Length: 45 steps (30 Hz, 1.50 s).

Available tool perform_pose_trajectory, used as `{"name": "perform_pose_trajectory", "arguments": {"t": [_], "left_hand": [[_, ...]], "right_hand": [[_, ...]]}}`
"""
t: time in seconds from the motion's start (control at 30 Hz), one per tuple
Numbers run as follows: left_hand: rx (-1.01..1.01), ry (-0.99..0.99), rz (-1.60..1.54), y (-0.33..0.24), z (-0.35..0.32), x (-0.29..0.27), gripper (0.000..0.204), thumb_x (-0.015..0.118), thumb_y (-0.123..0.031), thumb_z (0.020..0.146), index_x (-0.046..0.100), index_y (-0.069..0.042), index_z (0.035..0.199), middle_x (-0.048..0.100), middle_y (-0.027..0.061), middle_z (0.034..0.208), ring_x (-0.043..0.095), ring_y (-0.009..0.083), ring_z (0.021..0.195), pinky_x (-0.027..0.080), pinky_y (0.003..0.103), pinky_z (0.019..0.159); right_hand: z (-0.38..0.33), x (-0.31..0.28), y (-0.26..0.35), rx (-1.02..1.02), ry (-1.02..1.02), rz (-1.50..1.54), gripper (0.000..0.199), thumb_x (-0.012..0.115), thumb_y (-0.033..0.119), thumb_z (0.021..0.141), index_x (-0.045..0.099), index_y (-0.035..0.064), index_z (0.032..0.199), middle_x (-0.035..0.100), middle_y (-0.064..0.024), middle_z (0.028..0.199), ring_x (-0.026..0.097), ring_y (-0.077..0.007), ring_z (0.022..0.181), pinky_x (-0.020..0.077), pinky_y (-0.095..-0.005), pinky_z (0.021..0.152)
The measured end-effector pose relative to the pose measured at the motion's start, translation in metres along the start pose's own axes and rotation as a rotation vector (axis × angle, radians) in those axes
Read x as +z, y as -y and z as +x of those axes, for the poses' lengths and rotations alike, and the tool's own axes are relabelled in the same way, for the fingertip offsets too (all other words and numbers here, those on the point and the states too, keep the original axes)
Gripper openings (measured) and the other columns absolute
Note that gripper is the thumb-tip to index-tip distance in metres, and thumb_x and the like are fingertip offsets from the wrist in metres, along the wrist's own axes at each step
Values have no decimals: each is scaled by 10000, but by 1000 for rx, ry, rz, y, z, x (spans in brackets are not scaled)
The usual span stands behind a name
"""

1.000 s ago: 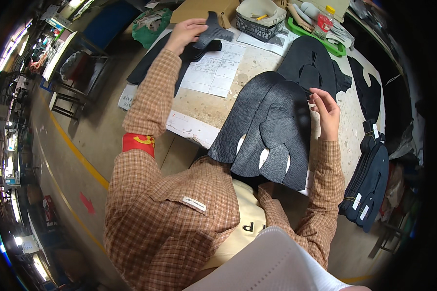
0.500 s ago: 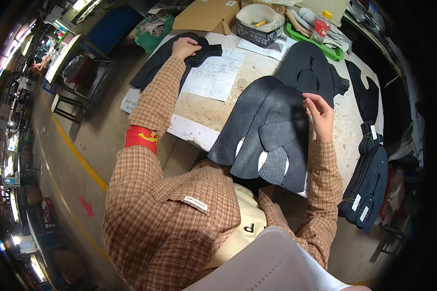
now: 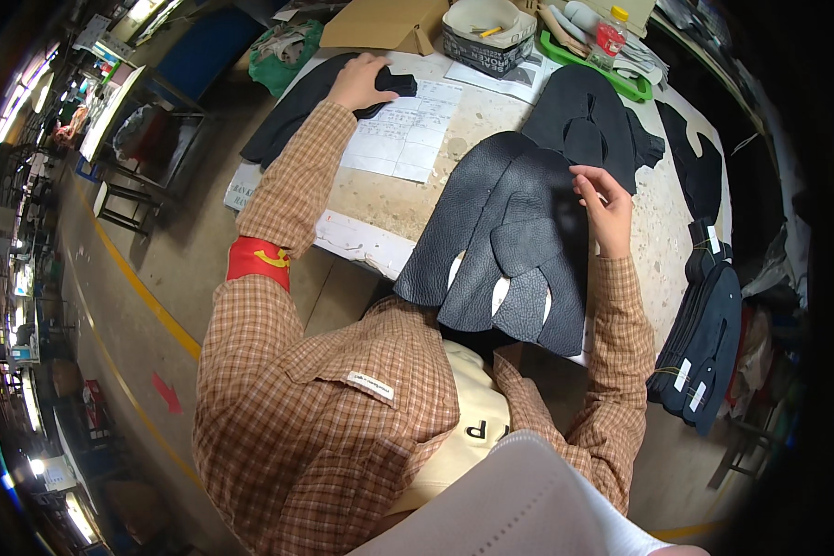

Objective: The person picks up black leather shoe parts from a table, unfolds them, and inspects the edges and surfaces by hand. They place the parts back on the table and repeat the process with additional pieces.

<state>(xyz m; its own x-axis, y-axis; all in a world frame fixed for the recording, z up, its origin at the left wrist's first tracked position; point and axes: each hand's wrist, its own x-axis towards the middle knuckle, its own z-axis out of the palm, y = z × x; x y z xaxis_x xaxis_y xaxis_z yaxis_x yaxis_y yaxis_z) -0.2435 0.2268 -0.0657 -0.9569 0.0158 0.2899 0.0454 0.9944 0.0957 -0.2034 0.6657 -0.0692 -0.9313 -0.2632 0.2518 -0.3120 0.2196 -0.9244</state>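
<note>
My left hand [image 3: 360,82] lies over the narrow end of a stack of black shoe-upper-shaped pieces [image 3: 292,113] at the far left of the table. Its thumb is spread away from the fingers. Several black pebbled leather pieces [image 3: 477,218] lie overlapped at the table's front edge, partly hanging over it, with pale gaps between their lower parts. My right hand [image 3: 607,215] is beside their upper right edge, fingers loosely bent and thumb apart, its fingertips at or just above the leather. Behind it is a pile of matte black pieces [image 3: 574,102].
A written paper sheet [image 3: 400,134] lies on the worn table [image 3: 366,199]. At the back are a cardboard box [image 3: 380,26], a lined basket [image 3: 486,51] and a green tray [image 3: 635,90] with a bottle [image 3: 610,39]. Tied black bundles [image 3: 700,338] hang at the right edge.
My left hand has shifted slightly and spread its thumb and fingers over the stack. The right hand's thumb and fingertips have parted a little near the leather edge. The view has shifted slightly.
</note>
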Motion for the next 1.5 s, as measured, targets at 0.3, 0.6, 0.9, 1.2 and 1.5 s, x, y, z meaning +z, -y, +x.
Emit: {"name": "perform_pose_trajectory", "arguments": {"t": [0.3,0.6,0.9,1.2,1.5], "left_hand": [[231,276,-169,-11,40,0,375,766,-160,701,680,-141,1065,656,112,1099,609,267,1013,453,343,939],[294,292,-45,-18,42,9,283,732,-128,663,628,-100,925,641,103,997,608,273,931,469,359,860],[441,-66,-241,-88,12,-3,530,606,-484,761,560,-158,1176,467,137,1260,481,328,1130,363,509,963],[527,221,-245,-257,-88,-2,501,797,-450,629,579,-42,819,543,128,927,581,310,905,480,394,780],[-50,550,-1461,-194,-43,15,200,652,-197,872,558,-68,992,587,-14,800,571,63,788,472,200,668]], "right_hand": [[0,4,0,-192,-95,-256,110,616,85,854,700,73,924,652,-17,842,604,-84,684,481,-205,587],[1,2,-3,-199,-105,-272,109,617,85,845,700,74,915,659,-19,841,620,-93,688,474,-212,578],[3,0,-12,-216,-105,-279,125,619,110,844,705,95,935,665,-12,835,633,-94,711,492,-215,608],[8,-5,-28,-239,-127,-301,143,629,139,842,709,106,955,670,-21,855,635,-98,743,503,-229,624],[0,7,-16,-76,39,-289,158,616,160,860,690,106,989,689,-47,774,646,-114,651,501,-242,617]]}}
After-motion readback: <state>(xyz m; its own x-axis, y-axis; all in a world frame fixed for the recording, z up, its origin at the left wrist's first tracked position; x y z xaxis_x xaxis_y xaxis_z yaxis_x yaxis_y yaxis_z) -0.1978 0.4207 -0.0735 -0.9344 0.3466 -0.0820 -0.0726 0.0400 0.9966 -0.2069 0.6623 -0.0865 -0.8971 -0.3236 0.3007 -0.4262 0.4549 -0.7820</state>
